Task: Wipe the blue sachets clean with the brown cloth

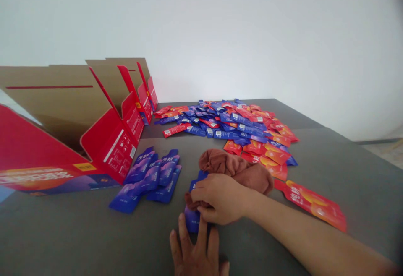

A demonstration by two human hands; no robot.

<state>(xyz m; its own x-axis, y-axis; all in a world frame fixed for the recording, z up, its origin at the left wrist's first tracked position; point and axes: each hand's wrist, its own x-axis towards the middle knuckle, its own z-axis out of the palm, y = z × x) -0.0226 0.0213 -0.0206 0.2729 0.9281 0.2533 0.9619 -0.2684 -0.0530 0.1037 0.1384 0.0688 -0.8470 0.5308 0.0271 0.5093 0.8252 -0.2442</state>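
A brown cloth (239, 171) is bunched in my right hand (220, 198), whose fingers press it against a blue pouch (191, 221) lying flat on the table. That pouch is partly covered by the cloth and my fingers. My left hand (197, 253) lies at the near end of the same pouch, fingers spread, with fingertips touching its lower edge. To the left, several blue pouches (163, 179) overlap in a small group. A single red-orange pouch (315, 204) rests to the right, beyond my right forearm.
Open red cardboard boxes (113, 150) stand in a row along the left side. A big heap of mixed blue and red pouches (233, 121) covers the far part of the grey table (78, 234). Behind it rises a white wall (236, 37).
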